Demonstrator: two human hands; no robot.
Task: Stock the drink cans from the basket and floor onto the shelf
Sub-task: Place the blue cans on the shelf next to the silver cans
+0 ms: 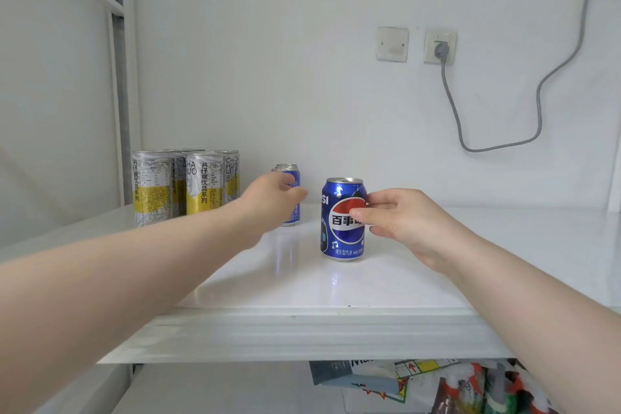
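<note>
A blue Pepsi can stands upright on the white shelf, near its middle. My right hand grips this can from the right side, thumb across the logo. Further back, a row of blue Pepsi cans stands behind my left hand, whose fingers wrap the front one. Several tall silver-and-yellow drink cans are grouped at the back left of the shelf.
A white wall backs the shelf, with a blank plate and a socket holding a grey plug and cable. A white frame post rises at left. Colourful packets lie below the shelf's front edge.
</note>
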